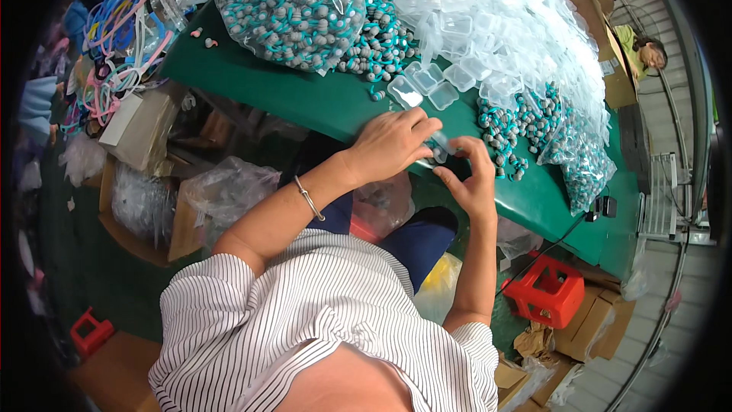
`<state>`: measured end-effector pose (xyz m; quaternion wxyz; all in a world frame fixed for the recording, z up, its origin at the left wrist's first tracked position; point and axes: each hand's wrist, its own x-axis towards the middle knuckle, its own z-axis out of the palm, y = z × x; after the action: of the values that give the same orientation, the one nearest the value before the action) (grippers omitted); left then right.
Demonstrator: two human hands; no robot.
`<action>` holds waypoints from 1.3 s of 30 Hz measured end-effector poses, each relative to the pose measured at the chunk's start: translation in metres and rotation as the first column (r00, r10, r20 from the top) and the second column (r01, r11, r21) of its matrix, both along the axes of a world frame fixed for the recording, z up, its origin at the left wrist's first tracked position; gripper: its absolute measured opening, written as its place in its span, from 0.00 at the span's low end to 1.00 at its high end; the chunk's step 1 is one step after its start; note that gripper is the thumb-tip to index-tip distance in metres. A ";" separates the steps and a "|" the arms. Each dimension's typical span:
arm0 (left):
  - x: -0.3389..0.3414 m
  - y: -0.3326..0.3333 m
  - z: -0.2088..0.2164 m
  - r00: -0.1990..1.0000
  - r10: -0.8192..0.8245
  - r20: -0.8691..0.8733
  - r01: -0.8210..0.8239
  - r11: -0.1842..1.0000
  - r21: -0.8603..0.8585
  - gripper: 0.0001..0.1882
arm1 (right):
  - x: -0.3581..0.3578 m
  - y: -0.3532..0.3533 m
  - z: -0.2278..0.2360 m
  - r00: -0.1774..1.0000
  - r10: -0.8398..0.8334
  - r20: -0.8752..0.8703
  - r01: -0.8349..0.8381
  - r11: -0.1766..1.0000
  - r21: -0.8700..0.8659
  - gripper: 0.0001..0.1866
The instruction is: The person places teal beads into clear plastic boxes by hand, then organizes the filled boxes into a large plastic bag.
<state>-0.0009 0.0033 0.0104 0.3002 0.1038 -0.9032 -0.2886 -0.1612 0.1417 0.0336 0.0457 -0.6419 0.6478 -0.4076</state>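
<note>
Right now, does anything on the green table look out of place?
Yes: two small pinkish pieces lie by themselves near the green table's left end, unlike the teal-and-grey pieces heaped nearby.

Workshop | green worktable (305, 98) | heaped clear plastic cases (457, 23) | bagged small parts (286, 27) | cardboard cartons (185, 227)

A head-worn fisheye looks down from close above the shirt (305, 297) toward left hand (390, 145), right hand (477, 183) and table (286, 93).

Translucent piece (439, 146) blurred, its shape unclear, clear-box heap (518, 23) cut off at top
</note>
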 end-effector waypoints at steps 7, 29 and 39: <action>0.000 -0.004 -0.009 0.998 -0.020 -0.055 0.024 0.997 0.069 0.12 | 0.017 -0.005 -0.018 0.990 -0.103 0.100 0.105 0.994 -0.016 0.15; 0.047 0.011 -0.001 0.941 0.319 -0.115 -0.310 0.946 0.091 0.07 | 0.007 -0.098 -0.006 0.974 -0.226 -0.018 0.225 0.973 -0.053 0.31; 0.031 -0.040 -0.002 0.954 0.298 -0.044 -0.300 0.952 -0.053 0.07 | 0.030 -0.022 -0.002 0.949 -0.089 -0.302 0.025 0.978 -0.209 0.18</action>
<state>0.0299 -0.0365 0.0081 0.3595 0.2251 -0.8797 -0.2149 -0.1311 0.1202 0.0321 -0.1339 -0.6801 0.6205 -0.3667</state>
